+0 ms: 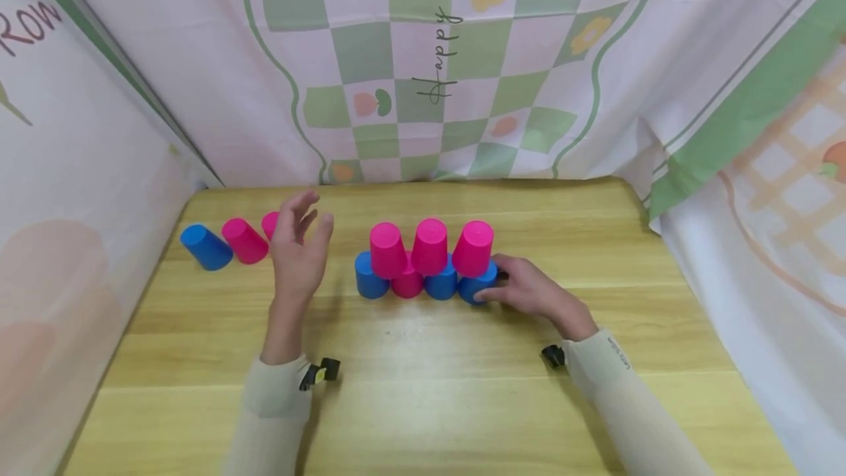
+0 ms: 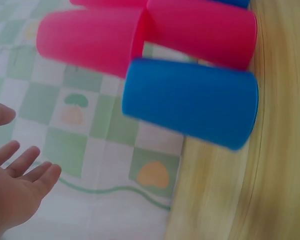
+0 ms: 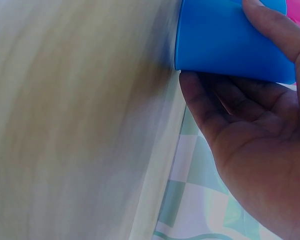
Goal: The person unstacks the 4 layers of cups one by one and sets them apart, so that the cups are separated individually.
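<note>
Cup stacking in progress, judged from the layout: a two-tier pyramid sits mid-bench (image 1: 423,402), bottom row of four upside-down cups (blue, pink, blue, blue), three pink cups (image 1: 429,247) upside-down on top of them. Right hand (image 1: 529,291) is on the rightmost blue cup (image 1: 477,285) of the bottom row, fingers (image 3: 270,25) curled round its side, thumb below near the rim, so it grips that cup where it stands on the bench, touching the row. Left hand (image 1: 297,252) is raised off the bench, fingers spread and relaxed, grasping nothing, between the pyramid and the spare cups.

Spares lie tipped on their sides at the left of the bench: one blue spare cup (image 1: 206,247), one pink spare cup (image 1: 244,241), and a second pink one (image 1: 269,225) mostly hidden behind the left hand.

Step in hand looks like squaring up the base row. Next move probably calls for a spare from the left, set gently on the pink tier without knocking it (tier looks slightly uneven).

Contents: stacked cups are mouth-down, insides not visible; nothing seen in the spares either, cannot tell.
</note>
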Tool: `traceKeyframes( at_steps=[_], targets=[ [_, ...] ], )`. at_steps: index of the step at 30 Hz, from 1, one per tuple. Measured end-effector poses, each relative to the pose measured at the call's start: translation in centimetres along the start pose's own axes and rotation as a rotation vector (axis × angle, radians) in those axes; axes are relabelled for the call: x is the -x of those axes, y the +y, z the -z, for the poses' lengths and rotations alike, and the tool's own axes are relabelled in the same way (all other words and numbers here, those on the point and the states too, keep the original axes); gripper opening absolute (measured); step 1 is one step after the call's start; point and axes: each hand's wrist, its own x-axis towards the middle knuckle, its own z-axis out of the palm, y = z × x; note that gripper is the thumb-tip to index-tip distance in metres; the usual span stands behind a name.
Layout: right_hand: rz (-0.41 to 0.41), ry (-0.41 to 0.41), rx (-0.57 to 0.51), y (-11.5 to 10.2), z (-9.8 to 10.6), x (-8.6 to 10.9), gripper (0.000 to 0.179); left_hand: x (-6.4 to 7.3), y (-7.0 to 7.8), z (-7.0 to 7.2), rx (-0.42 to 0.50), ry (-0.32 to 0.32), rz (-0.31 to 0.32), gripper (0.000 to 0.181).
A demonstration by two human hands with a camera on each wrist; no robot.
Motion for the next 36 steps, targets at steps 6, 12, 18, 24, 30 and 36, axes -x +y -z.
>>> traceKeyframes(
  at_steps=[6, 12, 18, 24, 30, 36],
  targets=[
    [-0.023, 0.003, -0.001, -0.1, -0.1, 0.0, 0.042, 1.0, 0.3, -0.8, 0.092, -0.084, 0.089, 0.041],
    [-0.041, 0.011, -0.006, -0.3, 0.0, -0.1, 0.042, 2.1, -0.3, -1.8, 0.109, -0.25, 0.03, 0.051],
    [-0.036, 0.009, -0.006, -0.2, -0.1, -0.1, 0.042, 2.9, 0.0, -2.9, 0.01, -0.365, 0.068, 0.071],
    [-0.046, 0.013, -0.014, -0.1, -0.1, -0.2, 0.043, 3.5, -1.1, -3.9, -0.098, -0.381, 0.131, 0.08],
    [-0.042, 0.016, -0.005, 0.0, -0.2, -0.2, 0.043, 3.9, -1.5, -4.4, -0.086, -0.379, 0.138, 0.082],
    [-0.033, 0.008, 0.002, -0.1, -0.1, -0.1, 0.043, 4.0, -1.5, -4.8, -0.1, -0.386, 0.193, 0.083]
  ],
)
